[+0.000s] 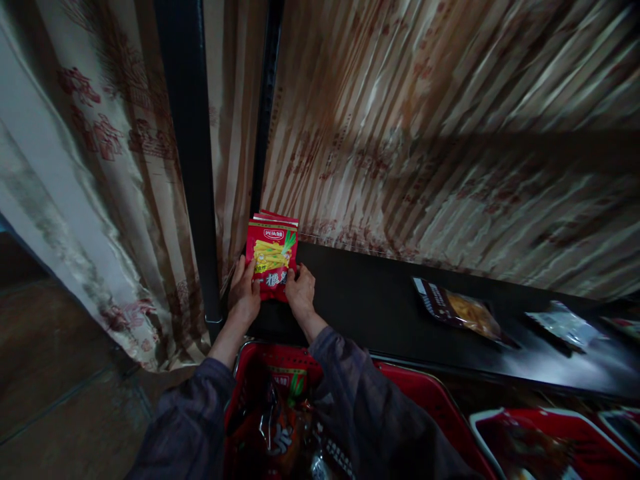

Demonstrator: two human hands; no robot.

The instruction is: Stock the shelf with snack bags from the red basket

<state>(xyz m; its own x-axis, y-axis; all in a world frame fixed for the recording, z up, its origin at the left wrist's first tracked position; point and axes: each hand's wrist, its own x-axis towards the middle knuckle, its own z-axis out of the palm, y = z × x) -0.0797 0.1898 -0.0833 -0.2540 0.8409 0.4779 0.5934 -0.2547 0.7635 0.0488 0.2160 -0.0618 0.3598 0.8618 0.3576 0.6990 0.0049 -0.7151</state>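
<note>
Clearly, in the head view, both hands are on a small stack of red packets (274,267) at the left end of a black shelf (360,300). The left hand (244,295) has its grip closed along the stack's left side, and the right hand (301,292) has its grip closed at the lower right corner, thumb on the front. The front packet shows a green and yellow picture with white lettering; the edges of others show behind its top. Behind the shelf hangs a pleated patterned curtain (350,133), and a dark post (187,147) stands left of the stack. Farther right on the shelf lie a brown package (463,312), a shiny silvery package (567,327) and, at the picture's edge, one more, too blurred to tell. Below the shelf's front, partly under the forearms, is a red basket (420,393) with a red and green packet (293,381) and other wrapped goods (280,433). Right of it stands a white-rimmed basket (595,440), also holding goods.
</note>
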